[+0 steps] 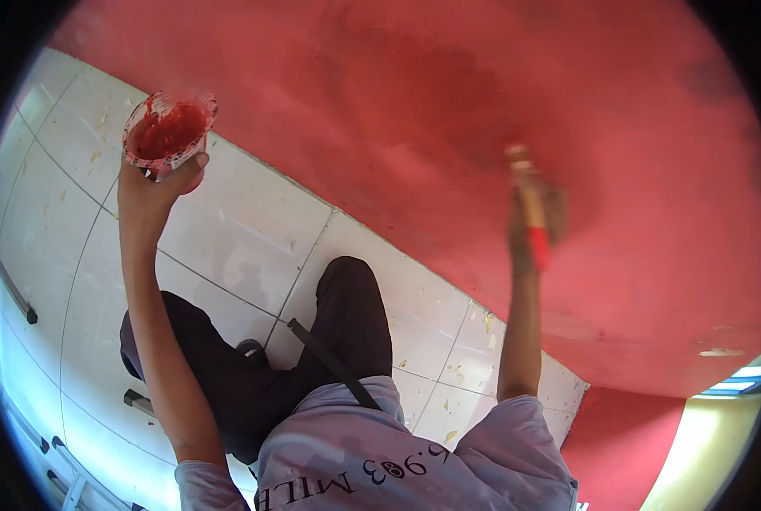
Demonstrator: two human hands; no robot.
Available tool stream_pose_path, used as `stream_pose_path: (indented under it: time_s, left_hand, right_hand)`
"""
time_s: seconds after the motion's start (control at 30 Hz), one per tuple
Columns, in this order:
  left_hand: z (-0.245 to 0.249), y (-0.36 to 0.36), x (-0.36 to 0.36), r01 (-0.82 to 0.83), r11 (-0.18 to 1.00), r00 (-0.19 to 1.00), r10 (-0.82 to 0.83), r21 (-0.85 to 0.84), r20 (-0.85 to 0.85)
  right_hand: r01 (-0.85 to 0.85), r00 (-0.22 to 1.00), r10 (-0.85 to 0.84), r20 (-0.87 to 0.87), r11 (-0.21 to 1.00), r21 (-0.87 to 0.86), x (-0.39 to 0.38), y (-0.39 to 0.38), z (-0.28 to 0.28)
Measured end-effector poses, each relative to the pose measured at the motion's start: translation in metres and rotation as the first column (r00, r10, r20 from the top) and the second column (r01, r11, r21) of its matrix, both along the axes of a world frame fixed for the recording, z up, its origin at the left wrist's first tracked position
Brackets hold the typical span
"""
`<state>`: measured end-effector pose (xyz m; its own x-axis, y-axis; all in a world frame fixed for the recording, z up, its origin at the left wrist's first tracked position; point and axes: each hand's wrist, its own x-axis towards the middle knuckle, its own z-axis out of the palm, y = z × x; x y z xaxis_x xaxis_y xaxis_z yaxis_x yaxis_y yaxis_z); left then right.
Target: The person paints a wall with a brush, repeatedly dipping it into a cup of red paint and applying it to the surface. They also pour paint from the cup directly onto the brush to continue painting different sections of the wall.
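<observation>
In the head view, the left hand point(149, 189) is wrapped around a clear plastic cup point(161, 104) of red paint point(174, 128), thumb against its side, over the tiled floor point(240, 192). The cup looks light and thin-walled, likely to buckle if squeezed and slick where smeared; the cleaner lower wall seems the better hold. The right hand point(553, 213) grips a paintbrush point(530, 204) by its handle, in front of the red wall point(380, 102). Blur hides the finger placement and whether the bristles touch the wall. The brush should be light, with a stiff handle and soft tip. The wall's bottom edge slants down to the right, past the bent knees point(351, 298); broad wall surface surrounds the brush, while the knees limit room below.
</observation>
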<state>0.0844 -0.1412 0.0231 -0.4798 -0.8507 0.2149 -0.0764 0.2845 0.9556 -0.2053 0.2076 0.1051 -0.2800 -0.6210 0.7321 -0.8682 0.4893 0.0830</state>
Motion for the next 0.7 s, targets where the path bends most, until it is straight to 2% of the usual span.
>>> stream_pose_path:
  time_s: [0.07, 0.1, 0.13, 0.2, 0.23, 0.27, 0.33, 0.4, 0.43, 0.47, 0.5, 0.53, 0.6, 0.63, 0.67, 0.7]
  left_hand:
    - [0.001, 0.000, -0.001, -0.018, 1.000, 0.999, 0.018, -0.003, 0.029]
    - [0.001, 0.003, 0.000, -0.030, 1.000, 0.999, 0.031, -0.009, 0.043]
    - [0.000, 0.002, 0.000, -0.023, 1.000, 0.999, 0.024, -0.007, 0.040]
    - [-0.001, 0.003, 0.001, -0.014, 1.000, 0.999, 0.014, 0.000, 0.029]
    - [-0.002, 0.004, 0.001, -0.012, 1.000, 1.000, 0.012, -0.006, 0.010]
    - [-0.003, 0.003, 0.001, -0.012, 1.000, 1.000, 0.012, -0.015, -0.009]
    - [-0.004, -0.001, 0.002, -0.016, 1.000, 1.000, 0.015, -0.024, -0.024]
    - [-0.005, -0.005, 0.002, -0.019, 1.000, 1.000, 0.018, -0.019, -0.013]
    - [-0.006, -0.009, 0.001, -0.018, 1.000, 1.000, 0.018, -0.019, -0.015]
    - [-0.010, -0.013, 0.001, -0.016, 1.000, 1.000, 0.016, -0.015, -0.013]
    - [-0.013, -0.015, 0.002, -0.018, 1.000, 1.000, 0.018, -0.009, -0.012]
    - [-0.013, -0.014, 0.003, -0.025, 1.000, 1.000, 0.024, -0.018, -0.004]
    - [-0.005, -0.014, 0.005, -0.046, 0.998, 0.999, 0.046, -0.040, 0.007]
    - [-0.004, -0.014, 0.005, -0.068, 0.996, 0.998, 0.067, -0.050, -0.010]
    - [-0.003, -0.015, 0.005, -0.053, 0.997, 0.998, 0.051, -0.058, -0.028]
    - [-0.003, -0.017, 0.007, -0.039, 0.997, 0.998, 0.036, -0.062, -0.045]
  right_hand:
    - [-0.149, 0.950, 0.040, -0.310, 0.930, -0.336, 0.017, -0.024, 0.042]
    - [-0.131, 0.989, 0.098, -0.108, 0.921, -0.367, -0.001, -0.004, 0.015]
    - [-0.104, 0.983, 0.154, 0.099, 0.914, -0.392, -0.032, 0.030, -0.035]
    - [-0.188, 0.973, 0.174, -0.149, 0.978, -0.087, 0.000, 0.009, -0.048]
    - [-0.136, 0.969, 0.159, -0.188, 0.982, 0.130, 0.001, 0.012, -0.081]
    - [-0.134, 0.989, 0.144, -0.028, 0.966, 0.221, 0.007, 0.018, -0.115]
    - [-0.283, 0.939, 0.200, 0.278, 0.911, 0.300, 0.024, 0.015, -0.134]
    - [-0.294, 0.910, 0.248, 0.333, 0.951, 0.095, 0.009, 0.022, -0.122]
    - [-0.256, 0.764, 0.330, 0.554, 0.944, -0.210, 0.005, 0.025, -0.101]
    - [-0.142, 0.579, 0.511, 0.635, 0.830, -0.539, 0.002, 0.028, -0.080]
    - [-0.133, 0.888, 0.251, 0.385, 0.942, -0.307, -0.001, 0.027, -0.045]
    - [0.051, 0.998, -0.056, -0.024, 0.982, -0.181, -0.003, 0.025, -0.011]
    - [-0.119, 0.961, -0.005, -0.276, 0.894, -0.431, 0.024, -0.007, 0.029]
    - [-0.129, 0.971, 0.212, 0.108, 0.851, -0.509, 0.008, 0.006, 0.005]
    - [-0.094, 0.789, 0.417, 0.450, 0.807, -0.583, -0.020, 0.034, -0.039]
    - [-0.175, 0.808, 0.394, 0.438, 0.871, -0.460, -0.020, 0.037, -0.070]
